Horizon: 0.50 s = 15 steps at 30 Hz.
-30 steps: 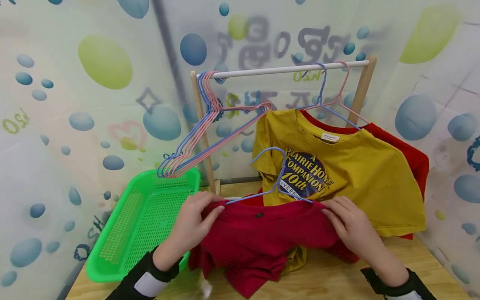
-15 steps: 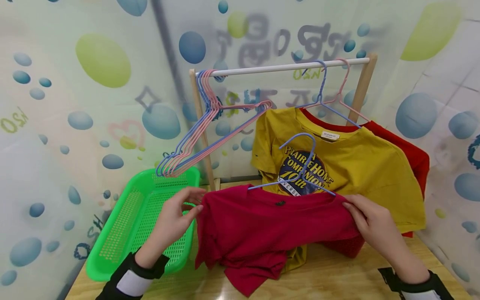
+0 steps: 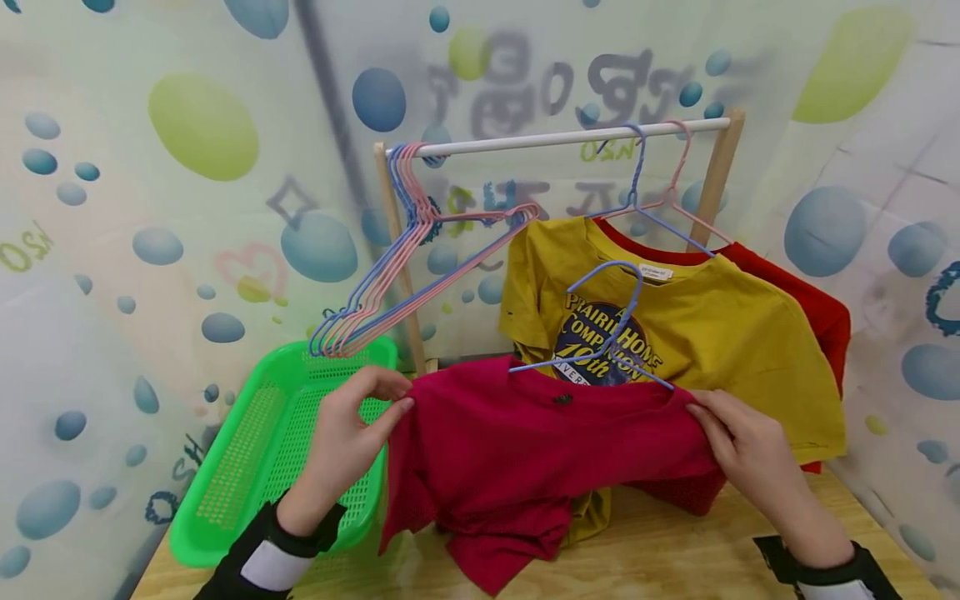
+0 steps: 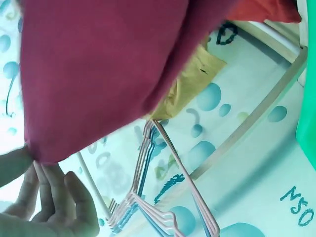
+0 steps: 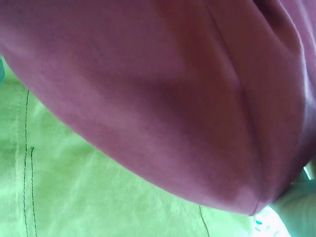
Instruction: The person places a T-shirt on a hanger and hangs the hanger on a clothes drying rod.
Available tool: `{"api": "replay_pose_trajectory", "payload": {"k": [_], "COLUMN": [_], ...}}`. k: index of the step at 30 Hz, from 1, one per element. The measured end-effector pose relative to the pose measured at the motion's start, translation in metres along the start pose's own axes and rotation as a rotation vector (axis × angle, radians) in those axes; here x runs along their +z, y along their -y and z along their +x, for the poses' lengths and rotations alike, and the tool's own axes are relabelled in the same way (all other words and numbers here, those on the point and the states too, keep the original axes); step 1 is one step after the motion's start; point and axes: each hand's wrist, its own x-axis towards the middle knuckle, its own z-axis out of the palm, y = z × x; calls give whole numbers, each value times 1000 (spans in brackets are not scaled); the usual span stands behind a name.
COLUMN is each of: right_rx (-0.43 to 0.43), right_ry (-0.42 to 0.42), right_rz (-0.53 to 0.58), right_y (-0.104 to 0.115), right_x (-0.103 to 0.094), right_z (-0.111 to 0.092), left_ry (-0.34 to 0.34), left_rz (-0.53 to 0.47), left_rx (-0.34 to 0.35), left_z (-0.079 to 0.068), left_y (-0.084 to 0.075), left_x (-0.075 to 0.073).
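Observation:
A dark red T-shirt point(image 3: 555, 442) is stretched between my two hands, its lower part folded down onto the table. Inside its neck sits a blue hanger point(image 3: 611, 337), the hook standing up and the arms running under the collar. My left hand point(image 3: 347, 433) pinches the left shoulder edge between thumb and fingers; in the left wrist view that hand point(image 4: 54, 197) grips the cloth's corner. At the right shoulder, my right hand point(image 3: 750, 450) pinches the fabric. In the right wrist view the red cloth point(image 5: 173, 108) hides most of the fingers.
Behind stands a rack with a white rail point(image 3: 525, 143). A yellow printed T-shirt point(image 3: 750, 358) and a brighter red shirt point(image 3: 828, 325) hang at its right. Several blue and pink hangers point(image 3: 405, 242) hang at its left, above a green basket point(image 3: 213, 450) on the wooden table point(image 3: 675, 558).
The shirt and its hanger have shifted right and the hook has risen. My left hand has moved outward from the collar to the shoulder edge; my right hand has moved slightly right.

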Motion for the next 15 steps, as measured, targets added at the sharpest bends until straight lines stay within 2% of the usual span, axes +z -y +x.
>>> {"api": "replay_pose_trajectory", "payload": {"k": [2,3,6,9,12,15], "right_rx": [-8,-13,-19,-8,0,4], "right_ry": [-16,-23,-30,-33,-45,-50], "right_rz": [6,10,29,32,21,-6], "right_y": [0,0,0,1,3,5], "right_x": [1,2,2,1,0,-2], "right_z": [0,0,0,0,0,0], "left_ry": [-9,-13,-13,20,28,2], "left_rz": [38,52,77,88,82,68], "left_rx": [49,59,31,-13,-27,-10], "left_z": [2,2,2,-4,-11,-19], "left_y": [-9,-9,-4,8,4,-2], "left_x": [-1,-1,-1,1,4,11]}}
